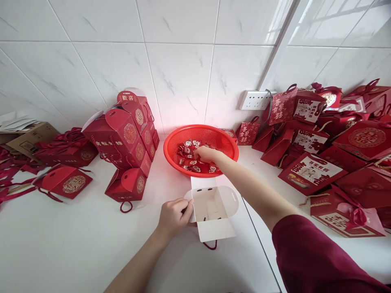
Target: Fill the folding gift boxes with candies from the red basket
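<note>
While the left hand (174, 213) steadies an open cardboard gift box (210, 205), its thumb and curled fingers are closed on the rounded flap at the box's left side. The box stands on the white countertop (91, 248), white interior facing up, a dark red rope handle (210, 246) showing beneath its near flap. Just beyond it, the right hand (205, 154) reaches into a red perforated plastic basket (210, 136), fingers bent down among red-wrapped candies (186, 151); their tips are hidden, so I cannot tell how far apart they are or whether they grip one. Red gift boxes (130, 130) stand stacked left of the basket.
</note>
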A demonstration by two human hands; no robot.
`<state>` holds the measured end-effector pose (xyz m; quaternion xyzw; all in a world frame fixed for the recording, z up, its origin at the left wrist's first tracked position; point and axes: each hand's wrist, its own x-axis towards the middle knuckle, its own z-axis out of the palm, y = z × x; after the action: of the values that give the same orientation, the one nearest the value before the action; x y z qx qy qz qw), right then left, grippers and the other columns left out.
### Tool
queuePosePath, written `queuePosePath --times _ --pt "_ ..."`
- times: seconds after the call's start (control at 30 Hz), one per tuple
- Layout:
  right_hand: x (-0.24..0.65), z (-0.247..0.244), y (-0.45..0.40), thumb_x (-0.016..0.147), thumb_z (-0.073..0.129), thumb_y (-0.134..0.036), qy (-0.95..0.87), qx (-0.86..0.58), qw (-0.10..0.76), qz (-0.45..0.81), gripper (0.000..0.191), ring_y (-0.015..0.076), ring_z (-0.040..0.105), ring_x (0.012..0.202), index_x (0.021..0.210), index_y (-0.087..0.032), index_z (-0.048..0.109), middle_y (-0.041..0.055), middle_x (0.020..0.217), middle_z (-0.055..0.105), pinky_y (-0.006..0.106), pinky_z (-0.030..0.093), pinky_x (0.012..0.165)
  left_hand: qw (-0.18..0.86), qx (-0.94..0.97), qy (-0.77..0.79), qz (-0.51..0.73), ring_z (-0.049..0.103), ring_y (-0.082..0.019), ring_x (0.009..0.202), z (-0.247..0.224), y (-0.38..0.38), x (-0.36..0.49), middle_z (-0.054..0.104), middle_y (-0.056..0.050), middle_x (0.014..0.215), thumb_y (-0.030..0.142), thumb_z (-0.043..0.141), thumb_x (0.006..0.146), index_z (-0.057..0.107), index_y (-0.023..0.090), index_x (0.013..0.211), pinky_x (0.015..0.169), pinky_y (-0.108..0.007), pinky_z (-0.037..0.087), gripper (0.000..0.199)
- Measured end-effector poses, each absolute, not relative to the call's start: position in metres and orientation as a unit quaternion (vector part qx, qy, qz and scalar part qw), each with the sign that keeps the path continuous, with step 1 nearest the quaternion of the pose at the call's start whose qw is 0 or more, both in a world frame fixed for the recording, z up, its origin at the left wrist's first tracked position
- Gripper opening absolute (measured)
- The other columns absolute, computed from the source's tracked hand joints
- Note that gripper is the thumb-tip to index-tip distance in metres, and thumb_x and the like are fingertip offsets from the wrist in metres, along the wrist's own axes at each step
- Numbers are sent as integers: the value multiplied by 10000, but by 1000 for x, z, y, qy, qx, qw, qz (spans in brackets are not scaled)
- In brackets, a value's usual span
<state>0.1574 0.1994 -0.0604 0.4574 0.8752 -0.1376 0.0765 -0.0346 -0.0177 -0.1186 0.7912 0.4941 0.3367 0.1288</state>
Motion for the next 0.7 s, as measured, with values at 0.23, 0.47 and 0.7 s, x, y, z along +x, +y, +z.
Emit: queuePosePath --times 0.23,0.47,0.7 --pt "162 -57 194 810 558 -27 873 460 -60 -154 313 159 649 900 956 -197 775 20 981 750 205 462 781 149 795 487 331 266 -106 476 -121 -17 -34 296 36 509 290 441 973 259 184 583 503 -268 225 443" --pt "177 -50 168 818 538 -69 865 468 -118 -138 271 178 636 847 905 -216 749 24 906 741 236 427 719 166 796 484 324 267 -101 485 -120 -17 -35 294 39 521 295 439 977 257 185 594 507 -263 233 439" --pt "192 -61 144 859 438 -27 845 498 -153 -121 355 147 651 910 1005 -218 700 6 1027 734 208 437 773 166 798 471 336 249 -92 494 -123 -14 -33 272 48 531 282 453 981 250 181 603 504 -256 230 440"
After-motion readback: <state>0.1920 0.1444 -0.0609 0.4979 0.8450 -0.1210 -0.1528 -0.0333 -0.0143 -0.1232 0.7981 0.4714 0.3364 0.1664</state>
